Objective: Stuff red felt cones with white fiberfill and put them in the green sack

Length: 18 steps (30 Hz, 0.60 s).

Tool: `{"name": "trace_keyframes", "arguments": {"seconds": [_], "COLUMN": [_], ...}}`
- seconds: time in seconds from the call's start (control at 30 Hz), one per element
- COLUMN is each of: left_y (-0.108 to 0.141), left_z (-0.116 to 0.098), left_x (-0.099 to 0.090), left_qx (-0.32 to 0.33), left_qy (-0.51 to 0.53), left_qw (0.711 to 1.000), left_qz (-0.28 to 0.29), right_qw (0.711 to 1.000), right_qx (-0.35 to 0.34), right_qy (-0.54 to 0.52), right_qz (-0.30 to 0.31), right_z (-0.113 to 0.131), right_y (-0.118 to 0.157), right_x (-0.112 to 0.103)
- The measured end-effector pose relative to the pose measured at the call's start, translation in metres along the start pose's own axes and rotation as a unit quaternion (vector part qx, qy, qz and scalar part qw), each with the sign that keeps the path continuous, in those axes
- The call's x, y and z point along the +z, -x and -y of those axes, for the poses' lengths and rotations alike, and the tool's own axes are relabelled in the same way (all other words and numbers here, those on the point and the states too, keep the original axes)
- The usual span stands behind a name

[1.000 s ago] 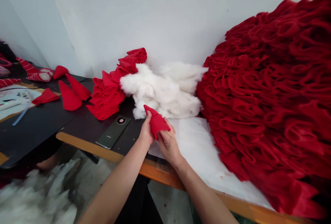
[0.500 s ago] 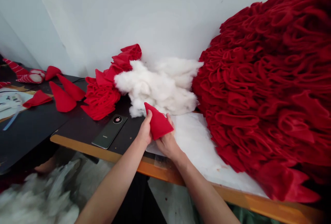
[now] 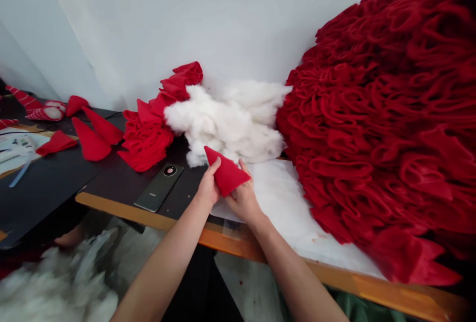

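While pinched between two bare hands, one red felt cone (image 3: pixel 226 172), soft and pointy, with its tip aimed up and to the left, just in front of a big puff of white stuffing (image 3: pixel 226 124) and over the spot where a black table (image 3: pixel 111 183) meets a white sheet (image 3: pixel 293 203). Next, the left hand (image 3: pixel 208 183) on one side of the cone, with fingers (image 3: pixel 214 164) bent a little and pressing on the red cloth. Then the right hand (image 3: pixel 243 202) on the other side, with fingers (image 3: pixel 242 166) half curled and partly behind the cone, also holding it. Beside the hands, one dark phone (image 3: pixel 158 188), flat on the table. Farther left, three more red cones (image 3: pixel 91 146), one flatter red piece (image 3: pixel 55 142), and two red and white striped pieces (image 3: pixel 44 112), small and hard to make out. Also one long bunched red strip (image 3: pixel 147 141) and one huge heap of red ruffles (image 3: pixel 372 114), cut off by the edge of the view. At the bottom left, white fluff (image 3: pixel 55 282), blurry and cut off too. No way to see inside the cone.
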<state>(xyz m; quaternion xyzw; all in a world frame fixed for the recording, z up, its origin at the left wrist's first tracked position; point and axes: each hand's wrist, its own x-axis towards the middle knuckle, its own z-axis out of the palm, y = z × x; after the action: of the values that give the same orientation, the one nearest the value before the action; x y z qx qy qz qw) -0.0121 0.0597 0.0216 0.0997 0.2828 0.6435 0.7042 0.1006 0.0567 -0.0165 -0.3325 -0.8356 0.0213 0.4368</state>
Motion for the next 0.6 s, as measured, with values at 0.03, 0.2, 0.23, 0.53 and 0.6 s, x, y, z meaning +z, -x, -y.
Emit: {"name": "trace_keyframes", "arguments": {"seconds": [0.03,0.2,0.23,0.53,0.6], "left_y": [-0.002,-0.007,-0.006,0.001,-0.002], "left_z": [-0.002,-0.006,-0.006,0.000,-0.002], "left_x": [-0.001,-0.004,-0.004,-0.003,-0.004], "left_qx": [0.014,0.083,0.088,0.146,0.136], "left_qy": [0.015,0.058,0.058,-0.015,0.010], "left_qw": [1.000,0.993,0.994,0.989,0.991], "left_qz": [-0.010,-0.053,-0.042,0.022,-0.001], "right_qw": [1.000,0.990,0.988,0.943,0.943], "right_qx": [-0.006,0.045,0.076,0.196,0.164], "right_qy": [-0.009,-0.062,-0.075,-0.257,-0.282], "right_qz": [-0.020,-0.115,-0.113,-0.079,-0.058], "right_z": [0.001,0.004,0.004,0.007,0.009], "right_y": [-0.001,-0.005,-0.006,-0.011,-0.010], "right_x": [-0.001,-0.007,-0.009,-0.016,-0.015]}}
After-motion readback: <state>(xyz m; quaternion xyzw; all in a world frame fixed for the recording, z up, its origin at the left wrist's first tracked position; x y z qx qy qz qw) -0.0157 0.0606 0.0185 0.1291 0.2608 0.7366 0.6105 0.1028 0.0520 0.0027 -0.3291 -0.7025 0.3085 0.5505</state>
